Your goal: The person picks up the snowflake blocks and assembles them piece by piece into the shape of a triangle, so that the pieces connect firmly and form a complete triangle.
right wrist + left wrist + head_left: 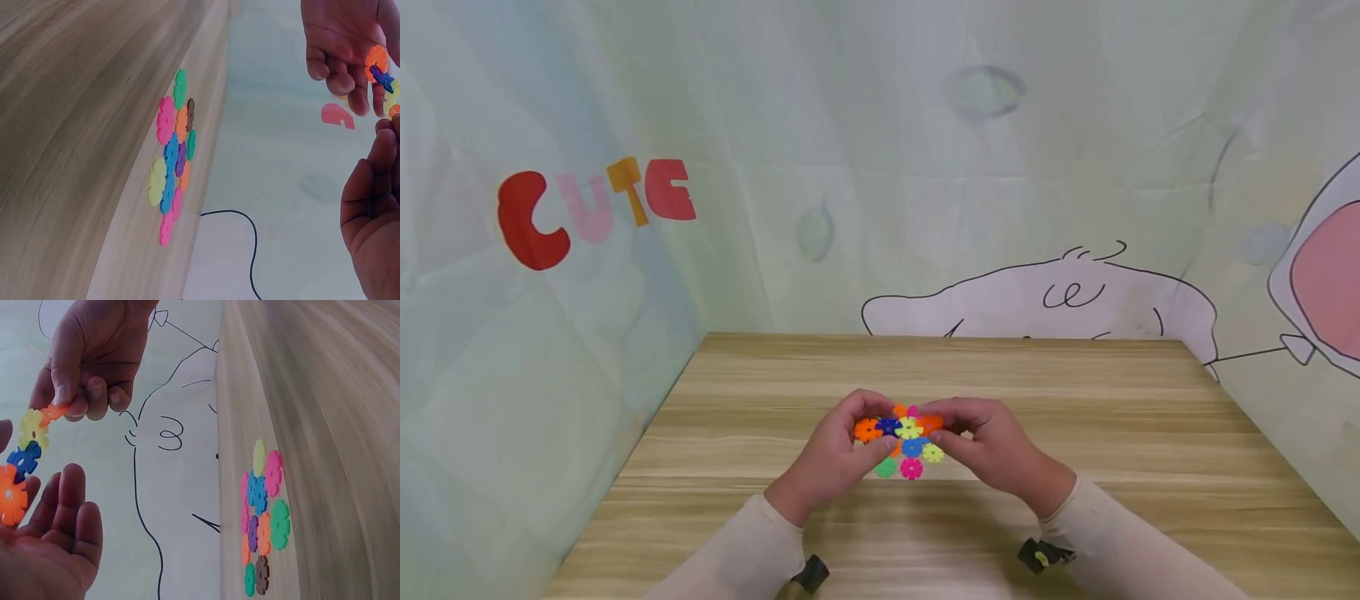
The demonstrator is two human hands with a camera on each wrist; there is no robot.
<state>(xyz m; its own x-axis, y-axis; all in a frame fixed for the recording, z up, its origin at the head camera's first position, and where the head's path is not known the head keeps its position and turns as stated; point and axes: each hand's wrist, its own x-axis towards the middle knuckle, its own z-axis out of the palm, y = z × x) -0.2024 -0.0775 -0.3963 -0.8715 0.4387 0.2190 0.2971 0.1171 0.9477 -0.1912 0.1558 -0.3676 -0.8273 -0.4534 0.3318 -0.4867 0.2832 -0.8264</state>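
"How's your head view lit?"
"Bright and even; you have a soft shadow on the desk (925,521) below your fingers (962,407)."
"And your wrist views?"
"Dimmer; your fingers look dark against the paler backdrop (275,125), and the desk grain looks soft."

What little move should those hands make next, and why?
Probably the right hand should press its orange flower piece firmly against the yellow piece: the two touch, though I can't tell whether they lock, and the left hand holds the far end of the row.
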